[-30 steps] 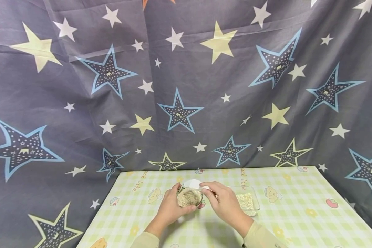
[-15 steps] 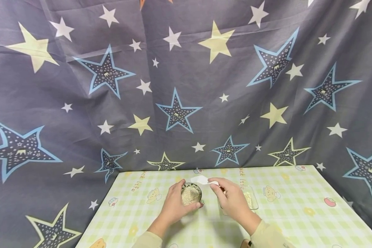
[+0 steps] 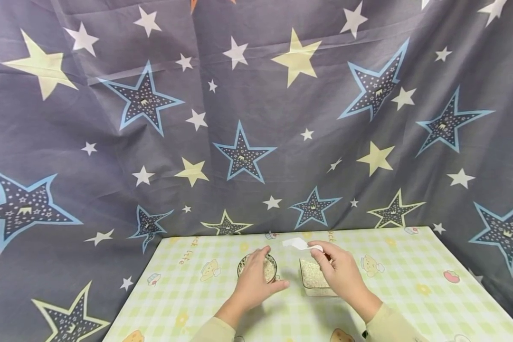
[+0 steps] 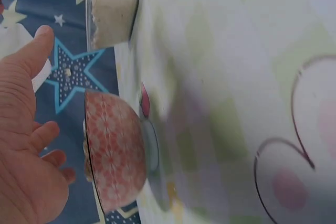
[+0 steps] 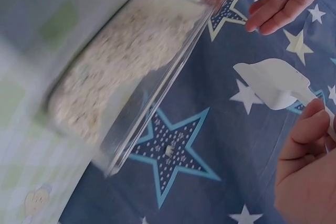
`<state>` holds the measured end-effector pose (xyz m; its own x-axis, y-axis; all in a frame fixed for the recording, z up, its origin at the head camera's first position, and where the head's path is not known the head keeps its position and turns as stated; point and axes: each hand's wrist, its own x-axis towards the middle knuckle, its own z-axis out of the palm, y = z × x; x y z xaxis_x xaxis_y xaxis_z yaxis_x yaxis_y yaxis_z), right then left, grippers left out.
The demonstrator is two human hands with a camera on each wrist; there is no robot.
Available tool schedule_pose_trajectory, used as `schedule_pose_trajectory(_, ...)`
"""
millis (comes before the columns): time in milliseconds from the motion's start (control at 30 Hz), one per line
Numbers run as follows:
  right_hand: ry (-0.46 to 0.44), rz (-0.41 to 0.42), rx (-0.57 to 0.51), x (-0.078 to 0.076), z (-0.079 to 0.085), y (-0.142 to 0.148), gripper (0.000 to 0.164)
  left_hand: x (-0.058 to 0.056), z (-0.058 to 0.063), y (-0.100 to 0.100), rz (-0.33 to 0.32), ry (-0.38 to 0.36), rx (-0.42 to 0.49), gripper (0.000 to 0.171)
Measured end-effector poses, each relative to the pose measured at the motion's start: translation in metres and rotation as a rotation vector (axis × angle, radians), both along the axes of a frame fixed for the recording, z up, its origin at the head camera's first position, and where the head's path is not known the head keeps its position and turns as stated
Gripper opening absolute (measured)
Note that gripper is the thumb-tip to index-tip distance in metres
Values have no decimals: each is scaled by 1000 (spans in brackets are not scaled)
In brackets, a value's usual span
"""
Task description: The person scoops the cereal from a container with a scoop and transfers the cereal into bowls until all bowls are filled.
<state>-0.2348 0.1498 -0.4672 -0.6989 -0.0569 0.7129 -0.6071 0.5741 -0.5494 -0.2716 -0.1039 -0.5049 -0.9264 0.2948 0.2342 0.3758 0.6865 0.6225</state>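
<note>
My left hand (image 3: 254, 280) is over the near side of a small bowl (image 3: 271, 269), its thumb spread away. In the left wrist view, a gap separates the fingers from the bowl (image 4: 115, 150), which has a red-and-white flower pattern and stands upright on the cloth. Pale flakes like oats fill it. My right hand (image 3: 342, 268) pinches the handle of a white scoop (image 3: 295, 243), held in the air. The scoop (image 5: 275, 83) looks bare inside in the right wrist view. Below that hand sits a clear rectangular container (image 3: 318, 292) of the same flakes, partly hidden by the hand.
A green-and-white checked tablecloth (image 3: 188, 285) with cartoon prints covers the table. Behind its far edge hangs a dark curtain (image 3: 248, 199) patterned with stars. The container's clear wall (image 5: 128, 145) rises above the flakes inside.
My left hand has let go of the bowl and its fingers have spread. The right hand has carried the scoop away from the bowl, rightward to above the container.
</note>
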Motion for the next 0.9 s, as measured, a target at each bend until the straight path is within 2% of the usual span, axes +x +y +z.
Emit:
schedule_pose_trajectory(300,-125,-94,-54,3,3,36,18,1,5,28,-34,-18,-32,109)
schedule_pose_trajectory(533,-308,-150,-107,-2,0,59,27,2,1,49,-76,-20,-42,105)
schedule_pose_trajectory(733,-480,-180,-173,-4,-5,70,32,5,-5,66,-103,-86,-30,103)
schedule_pose_trajectory(900,-613,-174,-248,-4,-8,76,34,5,-8,73,-102,-128,-38,103)
